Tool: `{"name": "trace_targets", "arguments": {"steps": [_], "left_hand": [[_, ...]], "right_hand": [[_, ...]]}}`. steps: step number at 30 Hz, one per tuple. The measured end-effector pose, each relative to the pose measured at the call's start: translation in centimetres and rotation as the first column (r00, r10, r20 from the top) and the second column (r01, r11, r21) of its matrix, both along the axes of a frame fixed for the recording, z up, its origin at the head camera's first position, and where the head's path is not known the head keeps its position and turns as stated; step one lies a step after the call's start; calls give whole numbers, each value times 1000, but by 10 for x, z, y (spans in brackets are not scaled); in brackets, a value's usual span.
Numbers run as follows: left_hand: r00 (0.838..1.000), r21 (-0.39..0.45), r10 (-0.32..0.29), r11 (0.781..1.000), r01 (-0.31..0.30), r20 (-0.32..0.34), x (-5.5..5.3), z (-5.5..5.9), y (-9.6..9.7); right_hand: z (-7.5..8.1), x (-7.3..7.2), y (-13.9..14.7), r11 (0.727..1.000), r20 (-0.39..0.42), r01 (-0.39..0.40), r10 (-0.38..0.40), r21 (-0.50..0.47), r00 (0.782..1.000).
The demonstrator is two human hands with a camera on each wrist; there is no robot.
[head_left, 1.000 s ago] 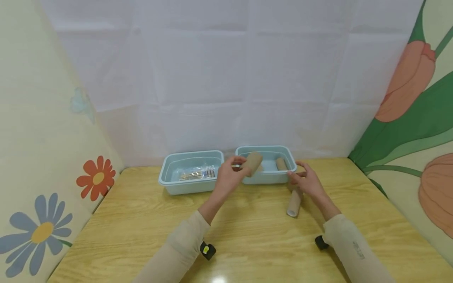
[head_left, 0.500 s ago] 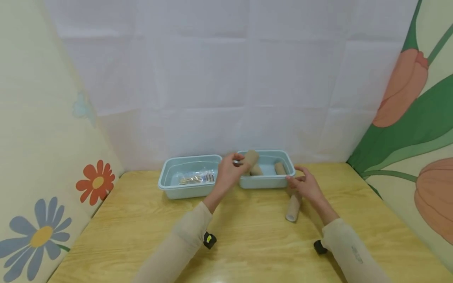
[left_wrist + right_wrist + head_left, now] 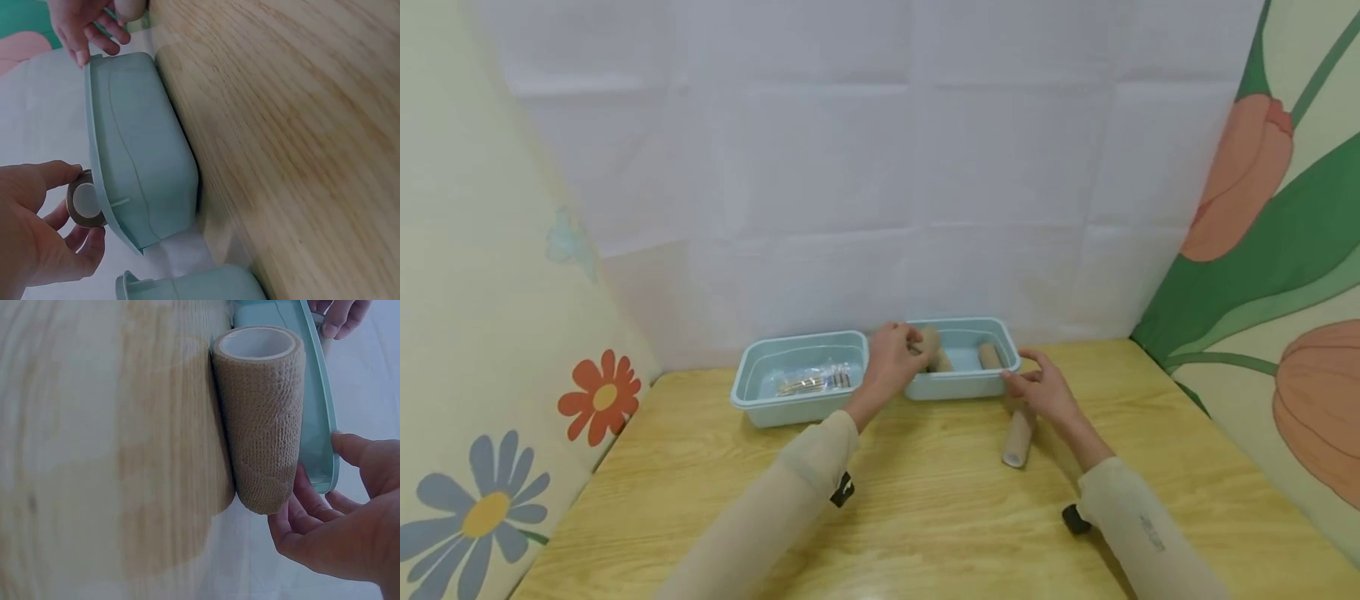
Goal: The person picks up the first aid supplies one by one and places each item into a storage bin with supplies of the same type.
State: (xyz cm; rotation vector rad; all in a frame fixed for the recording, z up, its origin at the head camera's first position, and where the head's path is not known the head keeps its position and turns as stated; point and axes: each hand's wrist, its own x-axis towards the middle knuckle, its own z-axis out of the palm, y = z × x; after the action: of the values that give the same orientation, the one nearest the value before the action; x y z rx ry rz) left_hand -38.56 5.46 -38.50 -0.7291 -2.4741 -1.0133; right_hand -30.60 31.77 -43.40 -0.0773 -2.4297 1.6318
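Note:
My left hand (image 3: 891, 358) holds a brown elastic bandage roll (image 3: 930, 340) over the left end of the right blue plastic tub (image 3: 966, 385). In the left wrist view, thumb and fingers curl around the roll (image 3: 80, 219), its pale core facing the camera, right by the tub's rim. My right hand (image 3: 1045, 390) grips the same tub's front right corner, thumb at the rim (image 3: 334, 440). Beneath that hand, another bandage roll (image 3: 262, 419) lies on the table against the tub. Inside the tub are two more rolls, one at the right (image 3: 989, 356) and one at the left (image 3: 942, 362), partly hidden.
On the left stands a second blue tub (image 3: 797, 408) with clear packets of thin sticks (image 3: 812, 379) in it. A white sheet (image 3: 805, 167) hangs behind both tubs. The wooden table (image 3: 925, 500) extends in front, with painted walls on both sides.
My left hand has lowered the bandage roll toward the left end of the right tub, moving slightly left. The right hand stays at the tub's corner. The head view has shifted slightly.

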Motion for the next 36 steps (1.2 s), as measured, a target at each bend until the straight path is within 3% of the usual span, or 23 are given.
{"name": "trace_targets", "arguments": {"steps": [6, 13, 21, 25, 28, 36], "left_hand": [[999, -53, 8, 999, -10, -41, -8, -5, 7], [1000, -121, -10, 993, 7, -20, -8, -9, 7], [999, -116, 6, 993, -12, -46, 7, -2, 5], [992, -89, -19, 996, 8, -122, 17, -1, 3], [989, -72, -52, 996, 43, -137, 27, 0, 5], [992, -31, -124, 992, 123, -30, 48, 2, 14]], "right_hand": [[2, 0, -2, 1000, -7, 12, -12, -17, 1000], [1, 1, -5, 1000, -17, 10, -11, -24, 1000], [-1, 0, -3, 1000, -28, 17, -18, -27, 999], [-1, 0, -2, 999, -27, 9, -10, -35, 1000], [0, 0, -1, 1000, -21, 10, -10, -26, 1000], [0, -1, 0, 1000, -12, 1, -1, -21, 1000]]}}
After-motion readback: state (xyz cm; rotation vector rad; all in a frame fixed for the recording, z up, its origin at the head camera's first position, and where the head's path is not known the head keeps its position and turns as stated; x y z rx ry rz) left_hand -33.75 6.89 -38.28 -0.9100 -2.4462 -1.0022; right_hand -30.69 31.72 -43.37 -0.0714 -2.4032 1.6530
